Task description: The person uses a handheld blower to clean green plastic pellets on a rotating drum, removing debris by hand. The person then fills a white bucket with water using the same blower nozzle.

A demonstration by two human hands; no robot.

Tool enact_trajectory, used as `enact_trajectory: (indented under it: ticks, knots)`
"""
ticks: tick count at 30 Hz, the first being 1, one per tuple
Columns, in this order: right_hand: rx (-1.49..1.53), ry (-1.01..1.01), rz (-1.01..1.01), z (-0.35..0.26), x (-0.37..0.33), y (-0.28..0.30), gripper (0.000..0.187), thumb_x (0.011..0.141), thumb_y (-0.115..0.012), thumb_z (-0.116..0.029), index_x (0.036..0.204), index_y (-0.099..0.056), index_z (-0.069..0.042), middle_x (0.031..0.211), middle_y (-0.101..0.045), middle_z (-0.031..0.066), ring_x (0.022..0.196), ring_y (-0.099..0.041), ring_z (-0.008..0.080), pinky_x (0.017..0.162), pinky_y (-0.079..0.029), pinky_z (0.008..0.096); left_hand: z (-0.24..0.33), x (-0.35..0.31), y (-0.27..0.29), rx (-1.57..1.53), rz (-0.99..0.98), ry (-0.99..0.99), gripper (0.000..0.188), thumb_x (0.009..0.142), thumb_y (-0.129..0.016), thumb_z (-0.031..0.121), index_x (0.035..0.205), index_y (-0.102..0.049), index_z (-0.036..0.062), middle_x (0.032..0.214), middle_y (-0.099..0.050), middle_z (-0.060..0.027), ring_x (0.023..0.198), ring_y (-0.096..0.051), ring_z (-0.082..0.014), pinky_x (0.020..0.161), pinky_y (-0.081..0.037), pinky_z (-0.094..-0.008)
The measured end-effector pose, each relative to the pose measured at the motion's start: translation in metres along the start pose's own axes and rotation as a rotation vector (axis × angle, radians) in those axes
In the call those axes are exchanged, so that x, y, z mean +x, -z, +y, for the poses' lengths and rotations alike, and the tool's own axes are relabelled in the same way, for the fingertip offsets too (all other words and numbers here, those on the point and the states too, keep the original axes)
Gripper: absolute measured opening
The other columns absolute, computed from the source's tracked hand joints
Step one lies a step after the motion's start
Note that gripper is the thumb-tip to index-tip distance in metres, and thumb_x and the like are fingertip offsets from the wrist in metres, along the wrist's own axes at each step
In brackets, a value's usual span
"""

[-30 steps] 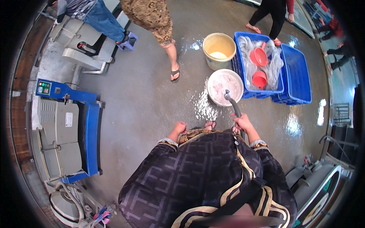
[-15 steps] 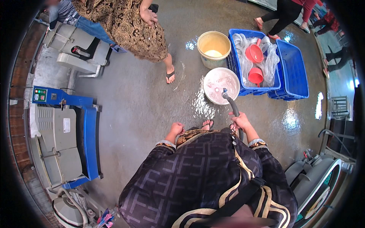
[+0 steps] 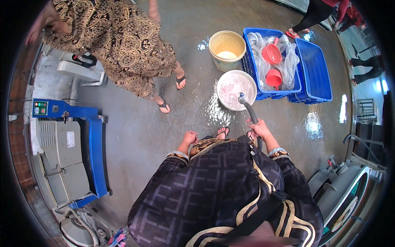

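My right hand (image 3: 259,128) is wrapped round a dark grey hose (image 3: 250,110), which bends forward from near my body. A metal fitting (image 3: 242,98) on its far end lies over a round white bucket (image 3: 219,100). Pinkish, cloudy contents show inside that bucket, with a small pale round spot among them. My left hand (image 3: 190,137) hangs in front of my left side with its fingers curled in, and nothing shows in it. A taller cream-coloured bucket (image 3: 227,62) stands just beyond the white one, with something pale at its bottom.
A blue crate (image 3: 252,61) at the right holds clear plastic sheeting and two red dippers (image 3: 271,54). Another blue crate (image 3: 317,74) adjoins it. A person (image 3: 115,45) in a patterned dress stands front left. Machines (image 3: 61,144) line the left side. The floor (image 3: 140,136) is wet.
The person in the patterned dress has stepped closer, and both their feet now show. The person at the far right back has moved. My hands and the hose keep almost the same place.
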State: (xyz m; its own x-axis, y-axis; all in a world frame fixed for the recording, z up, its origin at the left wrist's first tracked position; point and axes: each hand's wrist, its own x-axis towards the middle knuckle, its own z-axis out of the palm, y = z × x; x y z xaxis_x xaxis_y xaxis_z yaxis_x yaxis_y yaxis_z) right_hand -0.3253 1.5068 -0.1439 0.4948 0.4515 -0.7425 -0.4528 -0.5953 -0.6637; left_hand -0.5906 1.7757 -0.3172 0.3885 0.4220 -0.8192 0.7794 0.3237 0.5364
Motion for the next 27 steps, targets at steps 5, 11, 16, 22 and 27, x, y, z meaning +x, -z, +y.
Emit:
enact_trajectory:
  ticks: [5, 11, 16, 22, 27]
  knots:
    - [0.01, -0.017, -0.002, 0.0, 0.004, 0.006, 0.027, 0.076, -0.057, -0.006, 0.102, -0.057, -0.007, 0.047, -0.047, 0.0038, 0.033, -0.042, 0.0115, 0.032, -0.036, 0.0267, 0.006, 0.002, -0.005, 0.021, 0.01, -0.005, 0.012, 0.082, -0.058, 0.016, 0.079, -0.055, 0.0042, 0.061, -0.06, -0.0087, 0.047, -0.058, -0.0164, 0.041, -0.049, -0.03]
    - [0.013, -0.034, -0.019, -0.008, 0.016, 0.017, 0.026, 0.077, -0.056, -0.005, 0.103, -0.056, -0.006, 0.046, -0.046, 0.004, 0.033, -0.041, 0.0117, 0.032, -0.037, 0.0269, 0.015, 0.012, -0.012, 0.007, 0.021, 0.072, 0.013, 0.081, -0.058, 0.016, 0.083, -0.056, 0.0039, 0.061, -0.061, -0.0079, 0.048, -0.059, -0.0164, 0.043, -0.05, -0.0303]
    - [0.022, -0.058, -0.001, -0.017, 0.023, 0.024, 0.028, 0.077, -0.055, -0.004, 0.104, -0.055, -0.004, 0.045, -0.045, 0.0036, 0.031, -0.039, 0.0116, 0.03, -0.032, 0.0267, 0.034, 0.012, -0.019, 0.084, 0.03, 0.048, 0.013, 0.081, -0.058, 0.017, 0.082, -0.058, 0.0038, 0.063, -0.062, -0.0072, 0.049, -0.06, -0.0165, 0.044, -0.05, -0.0299]
    - [0.048, -0.056, -0.015, -0.021, 0.035, 0.031, 0.029, 0.077, -0.054, -0.002, 0.105, -0.054, -0.002, 0.044, -0.045, 0.0036, 0.032, -0.044, 0.0129, 0.03, -0.031, 0.026, 0.033, 0.02, -0.025, 0.001, 0.031, 0.068, 0.013, 0.08, -0.059, 0.015, 0.083, -0.056, 0.0023, 0.062, -0.061, -0.0091, 0.046, -0.058, -0.0175, 0.042, -0.049, -0.0317]
    - [0.041, -0.061, -0.013, -0.025, 0.04, 0.035, 0.027, 0.077, -0.054, -0.003, 0.104, -0.054, -0.001, 0.045, -0.047, 0.0041, 0.032, -0.043, 0.0122, 0.03, -0.031, 0.0259, 0.035, 0.024, -0.032, -0.008, 0.061, 0.087, 0.014, 0.08, -0.06, 0.015, 0.084, -0.056, 0.0022, 0.06, -0.06, -0.0094, 0.044, -0.057, -0.018, 0.04, -0.047, -0.0311]
